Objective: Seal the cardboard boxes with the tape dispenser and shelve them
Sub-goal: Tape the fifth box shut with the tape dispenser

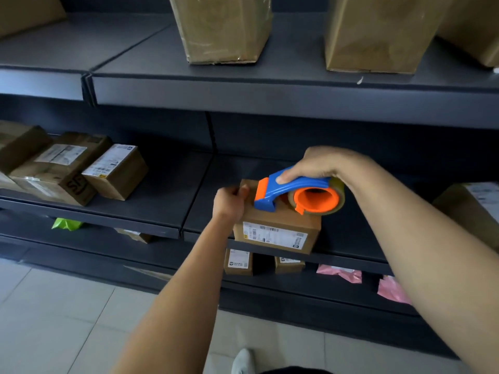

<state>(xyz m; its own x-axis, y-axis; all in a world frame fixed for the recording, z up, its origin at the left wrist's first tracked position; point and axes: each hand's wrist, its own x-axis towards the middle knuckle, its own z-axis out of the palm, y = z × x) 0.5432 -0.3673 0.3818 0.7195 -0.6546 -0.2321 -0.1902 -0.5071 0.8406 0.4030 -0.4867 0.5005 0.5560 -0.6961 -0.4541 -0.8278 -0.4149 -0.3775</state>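
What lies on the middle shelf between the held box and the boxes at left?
Bare dark shelf with a panel seam, plus the left hand gripping the box; head view.

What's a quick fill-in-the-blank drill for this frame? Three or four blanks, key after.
The right hand holds the blue-and-orange plastic tape dispenser on the ____ of the small brown cardboard box.
The left hand holds that box at its ____ side.
The box sits on the dark grey metal shelf, a white ____ on its front face.
On the lowest shelf at right lie soft bags coloured ____.
Missing words: top; left; label; pink.
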